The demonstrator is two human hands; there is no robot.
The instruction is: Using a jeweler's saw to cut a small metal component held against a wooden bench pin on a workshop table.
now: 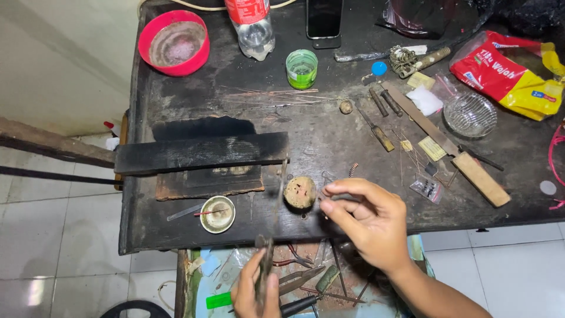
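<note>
Two hands at the near edge of a scorched black workbench (329, 147). Right hand (368, 221) has thumb and forefinger pinched together on something tiny beside the round cork-like pad (300, 192) — too small to identify, probably a bit of wire. Left hand (256, 288) sits lower, over an open drawer (306, 277) of pliers and scraps, fingers closed around slim dark tweezers (265, 259) held upright, tips pointing up toward the pad.

Around them:
- charred wooden block (200, 152) lying across the bench, left of the pad
- small metal dish (217, 214) with a red-tipped stick in it, near the front edge
- thin copper-coloured wires (271, 94) spread out mid-bench
- green cup (301, 68), red bowl (173, 42), plastic bottle (252, 26) and phone (323, 20) along the back
- flat file with wooden handle (447, 144) and glass dish (469, 114) on the right

Progress, as a judgement — early fitting stage. The piece is picked up and held at the pad, tweezers ready but not yet on it. Nothing sits on the pad, no flame or torch visible, wire stock looks mostly uncut.
</note>
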